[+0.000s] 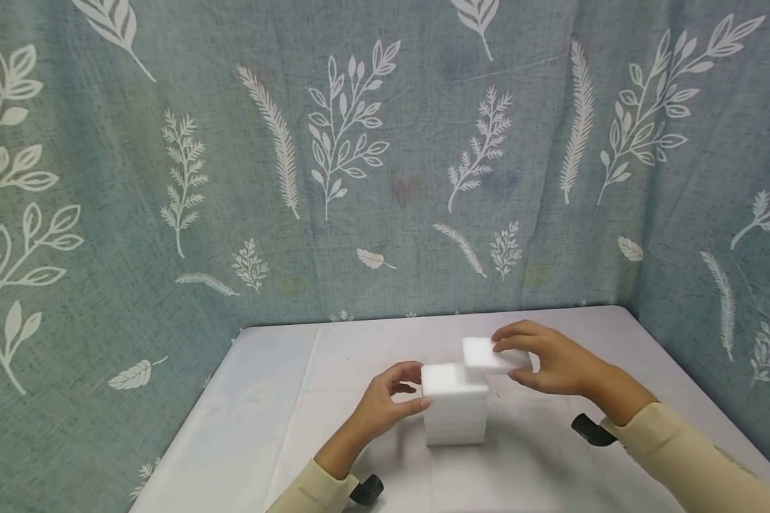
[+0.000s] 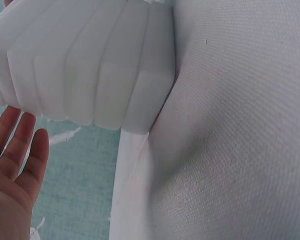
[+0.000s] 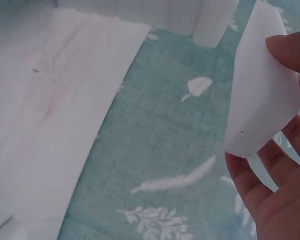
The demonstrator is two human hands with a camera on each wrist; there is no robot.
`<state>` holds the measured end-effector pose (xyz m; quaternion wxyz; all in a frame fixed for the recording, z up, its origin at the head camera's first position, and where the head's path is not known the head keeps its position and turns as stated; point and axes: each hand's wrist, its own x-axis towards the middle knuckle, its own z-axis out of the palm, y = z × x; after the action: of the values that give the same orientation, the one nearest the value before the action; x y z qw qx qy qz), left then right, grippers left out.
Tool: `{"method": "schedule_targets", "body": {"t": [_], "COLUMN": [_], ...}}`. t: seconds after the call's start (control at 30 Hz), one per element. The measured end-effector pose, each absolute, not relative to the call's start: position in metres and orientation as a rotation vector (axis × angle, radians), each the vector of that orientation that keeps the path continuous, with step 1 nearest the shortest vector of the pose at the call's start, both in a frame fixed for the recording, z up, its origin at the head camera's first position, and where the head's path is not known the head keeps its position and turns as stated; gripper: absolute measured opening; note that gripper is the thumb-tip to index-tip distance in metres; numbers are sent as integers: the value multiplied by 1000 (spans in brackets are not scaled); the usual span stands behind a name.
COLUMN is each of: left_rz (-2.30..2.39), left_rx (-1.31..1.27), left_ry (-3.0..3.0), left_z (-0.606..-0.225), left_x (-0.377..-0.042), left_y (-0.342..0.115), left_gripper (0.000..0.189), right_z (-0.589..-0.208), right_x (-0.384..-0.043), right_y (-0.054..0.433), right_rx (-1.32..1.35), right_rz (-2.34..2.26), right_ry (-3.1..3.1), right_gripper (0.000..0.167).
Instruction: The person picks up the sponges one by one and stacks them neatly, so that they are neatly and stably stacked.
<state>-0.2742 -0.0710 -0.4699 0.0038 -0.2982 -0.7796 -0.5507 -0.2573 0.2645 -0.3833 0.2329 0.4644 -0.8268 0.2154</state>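
Note:
Several white sponges (image 1: 455, 417), slab-shaped blocks, form an upright stack on the table. My right hand (image 1: 555, 360) pinches one more white sponge (image 3: 264, 82) between thumb and fingers. In the head view that sponge is above the stack's back right part; the right wrist view shows it apart from the stack. At the stack's left side is my left hand (image 1: 388, 399), its thumb by the front edge and its fingers by the back. The left wrist view shows those fingers (image 2: 38, 155) loosely extended beside the upper sponges. Whether all of them touch is unclear.
A white cloth covers the table (image 1: 263, 413). Grey-green curtains (image 1: 372, 178) with white leaf prints hang behind it and at both sides. Black wrist devices (image 1: 593, 429) sit below both wrists.

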Motion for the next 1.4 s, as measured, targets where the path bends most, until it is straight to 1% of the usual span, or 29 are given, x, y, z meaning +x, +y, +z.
{"method": "schedule_targets", "body": {"t": [0.3,0.73,1.4], "left_rz": [-1743,-1764,-1750], "left_rx": [-952,-965,-979], "left_ry": [-2423,-2406,-2408], "left_z": [-471,-470,-469], "left_x": [-275,-275,-273], "left_y": [-71,-72,-71], "left_gripper": [52,51,53], "right_z": [-383,-386,-390], "right_x": [-259,-260,-263], "right_y": [248,231,211], "right_rx": [1312,1368,1433], "right_rz": [575,594,623], "right_ry": [-2254,-2236,-2236], "right_gripper": [45,45,40]}}
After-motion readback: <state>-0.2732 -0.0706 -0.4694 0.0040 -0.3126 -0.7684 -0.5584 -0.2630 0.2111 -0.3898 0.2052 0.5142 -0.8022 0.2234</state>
